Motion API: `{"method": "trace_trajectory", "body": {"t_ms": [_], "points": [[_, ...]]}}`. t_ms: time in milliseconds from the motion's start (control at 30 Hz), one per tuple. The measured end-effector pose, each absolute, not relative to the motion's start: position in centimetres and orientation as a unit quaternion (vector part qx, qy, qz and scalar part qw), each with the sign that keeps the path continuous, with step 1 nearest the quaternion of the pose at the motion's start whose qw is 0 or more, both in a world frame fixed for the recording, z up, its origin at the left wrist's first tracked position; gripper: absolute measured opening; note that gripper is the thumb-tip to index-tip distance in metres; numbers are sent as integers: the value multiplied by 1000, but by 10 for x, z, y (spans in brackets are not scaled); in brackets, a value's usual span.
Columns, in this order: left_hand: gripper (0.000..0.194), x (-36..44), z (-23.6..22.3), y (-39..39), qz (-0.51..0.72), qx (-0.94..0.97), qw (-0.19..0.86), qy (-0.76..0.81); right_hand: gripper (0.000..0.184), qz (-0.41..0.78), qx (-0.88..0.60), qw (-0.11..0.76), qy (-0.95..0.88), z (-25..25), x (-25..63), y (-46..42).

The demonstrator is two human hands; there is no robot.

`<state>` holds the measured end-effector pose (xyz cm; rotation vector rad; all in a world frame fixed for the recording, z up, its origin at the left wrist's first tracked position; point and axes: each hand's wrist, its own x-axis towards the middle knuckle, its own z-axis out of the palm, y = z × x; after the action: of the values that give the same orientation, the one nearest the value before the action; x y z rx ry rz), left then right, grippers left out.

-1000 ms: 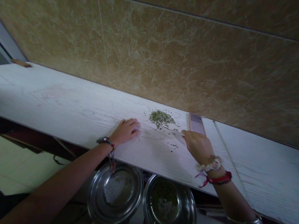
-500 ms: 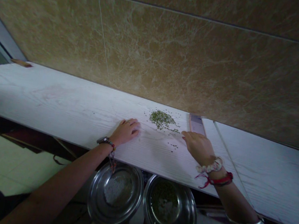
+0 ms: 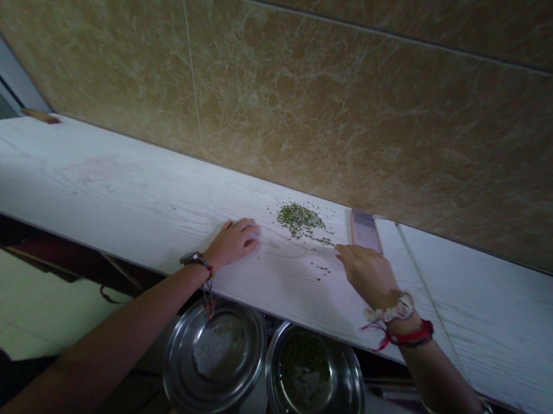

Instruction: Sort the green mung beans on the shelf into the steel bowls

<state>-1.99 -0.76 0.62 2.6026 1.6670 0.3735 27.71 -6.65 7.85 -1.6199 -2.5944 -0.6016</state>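
Observation:
Small green beans (image 3: 299, 220), likely mung beans, lie in a loose heap on the white wood-grain board (image 3: 125, 184), with several strays toward the front. To the left of the heap, my left hand (image 3: 235, 241) rests on the board, fingers stretched out and slightly bent, holding nothing visible. My right hand (image 3: 366, 269) is at the heap's right edge, its fingertips pinched together next to a few stray beans. Whatever may be between those fingertips is too small to see. Right behind this hand lies a flat, phone-like object (image 3: 365, 232) with a pinkish rim, partly covered by it.
Two steel bowls stand below the board's front edge: the left bowl (image 3: 172, 361) contains white grains, the right bowl (image 3: 359, 387) green beans and a pale patch. A marbled tile wall (image 3: 279, 89) rises behind. A small brown wooden piece (image 3: 41, 116) lies at the far left.

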Motion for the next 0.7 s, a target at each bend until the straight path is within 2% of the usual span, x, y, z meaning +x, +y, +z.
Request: {"method": "trace_trajectory", "body": {"t_ms": [400,700], "points": [[34,-21,3,-6,124,834,14,538,22,-198,-486,43,-850,77,282,-72],[37,-20,6,-6,112,831,20,544,22,-188,-422,141,-876,70,294,-78]]}}
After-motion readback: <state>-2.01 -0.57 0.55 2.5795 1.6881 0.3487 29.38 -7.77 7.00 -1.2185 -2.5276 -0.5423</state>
